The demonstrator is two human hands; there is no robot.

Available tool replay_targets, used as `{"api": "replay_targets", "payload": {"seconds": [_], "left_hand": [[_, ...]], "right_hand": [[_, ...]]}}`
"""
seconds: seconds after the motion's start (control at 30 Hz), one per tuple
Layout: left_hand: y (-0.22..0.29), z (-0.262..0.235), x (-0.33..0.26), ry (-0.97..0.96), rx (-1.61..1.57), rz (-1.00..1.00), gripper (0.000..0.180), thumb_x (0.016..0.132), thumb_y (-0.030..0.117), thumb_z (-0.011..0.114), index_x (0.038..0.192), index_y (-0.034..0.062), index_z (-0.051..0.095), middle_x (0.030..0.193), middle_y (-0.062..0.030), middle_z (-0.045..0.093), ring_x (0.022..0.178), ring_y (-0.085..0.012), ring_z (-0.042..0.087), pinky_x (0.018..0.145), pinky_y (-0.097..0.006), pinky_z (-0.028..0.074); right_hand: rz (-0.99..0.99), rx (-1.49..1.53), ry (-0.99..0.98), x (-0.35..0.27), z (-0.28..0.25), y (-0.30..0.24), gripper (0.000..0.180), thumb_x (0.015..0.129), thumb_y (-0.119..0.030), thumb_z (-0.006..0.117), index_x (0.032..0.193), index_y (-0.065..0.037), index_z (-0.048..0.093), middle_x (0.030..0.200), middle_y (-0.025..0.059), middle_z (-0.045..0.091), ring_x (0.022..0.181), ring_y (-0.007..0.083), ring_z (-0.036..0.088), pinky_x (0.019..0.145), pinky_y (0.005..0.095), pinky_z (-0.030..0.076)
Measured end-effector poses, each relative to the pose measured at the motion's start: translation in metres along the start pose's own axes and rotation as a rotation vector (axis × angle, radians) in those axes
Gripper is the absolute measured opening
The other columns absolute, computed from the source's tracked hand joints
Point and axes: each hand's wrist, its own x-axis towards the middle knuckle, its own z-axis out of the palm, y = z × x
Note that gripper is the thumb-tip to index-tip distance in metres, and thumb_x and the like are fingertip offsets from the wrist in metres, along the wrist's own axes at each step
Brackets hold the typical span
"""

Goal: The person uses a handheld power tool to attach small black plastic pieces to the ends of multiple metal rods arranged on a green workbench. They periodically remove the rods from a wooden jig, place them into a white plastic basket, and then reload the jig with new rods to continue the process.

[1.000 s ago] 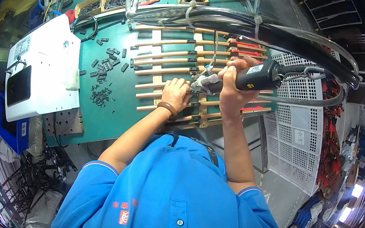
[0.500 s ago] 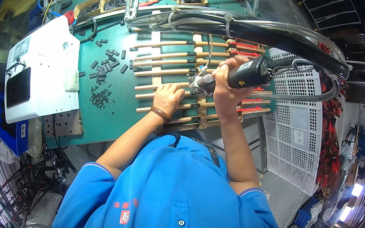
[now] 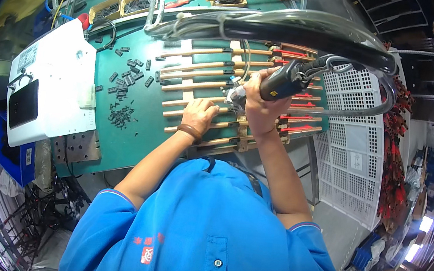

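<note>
My right hand [image 3: 261, 108] is wrapped around a black electric screwdriver [image 3: 286, 80], which slants with its metal head [image 3: 237, 95] down over a row of wooden rods. Hoses and a cable run from its upper end. Just left of that head, my left hand [image 3: 199, 115] rests with curled fingers on a wooden rod [image 3: 173, 114], near a dark fitting. The rods lie side by side across pale wooden crossbars [image 3: 187, 88]. Small black clips [image 3: 228, 72] sit on several rods, and red parts [image 3: 300, 129] show at their right ends. The screwdriver's tip is hidden from view.
Loose black clips [image 3: 132, 74] and a pile of small dark pieces [image 3: 120, 116] lie on the green table [image 3: 143, 147]. A white machine panel [image 3: 66, 86] stands left. White perforated crates [image 3: 355, 155] are at right. A thick hose bundle [image 3: 308, 37] hangs over the rods.
My right hand and the screwdriver have shifted slightly left, the tool tilting more upright. The hose bundle has swung a little left. My left hand stays on the rod.
</note>
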Motion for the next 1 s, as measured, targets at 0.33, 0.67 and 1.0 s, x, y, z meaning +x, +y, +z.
{"api": "replay_targets", "payload": {"seconds": [0.33, 0.67, 1.0], "left_hand": [[-0.001, 0.005, -0.002, 0.057, 0.01, 0.01, 0.012, 0.076, 0.013, 0.065, 0.088, 0.0128, 0.066, 0.09, -0.0039, 0.061, 0.087, -0.0237, 0.06, 0.073, -0.036, 0.05], [0.0, 0.009, -0.003, 0.048, -0.027, -0.063, 0.016, 0.075, 0.012, 0.064, 0.091, 0.0136, 0.068, 0.09, -0.0025, 0.061, 0.087, -0.0226, 0.062, 0.067, -0.036, 0.051], [-0.005, 0.007, -0.006, 0.043, -0.034, -0.014, 0.016, 0.074, 0.012, 0.071, 0.089, 0.0124, 0.066, 0.09, -0.0047, 0.062, 0.086, -0.0251, 0.061, 0.067, -0.036, 0.053]], "right_hand": [[-0.238, -0.382, -0.052, -0.042, -0.041, 0.022, 0.029, 0.085, 0.014, 0.053, 0.109, -0.001, 0.046, 0.088, 0.0086, 0.058, 0.071, 0.0128, 0.057, 0.067, 0.0271, 0.053], [-0.434, -0.363, -0.204, -0.044, -0.042, 0.033, 0.045, 0.077, 0.017, 0.063, 0.115, -0.001, 0.048, 0.097, 0.011, 0.061, 0.076, 0.0153, 0.062, 0.067, 0.0321, 0.058], [0.029, 0.183, -0.127, -0.019, -0.019, -0.003, 0.03, 0.084, 0.011, 0.052, 0.109, -0.005, 0.045, 0.087, 0.0068, 0.056, 0.071, 0.0118, 0.055, 0.065, 0.0273, 0.051]]}}
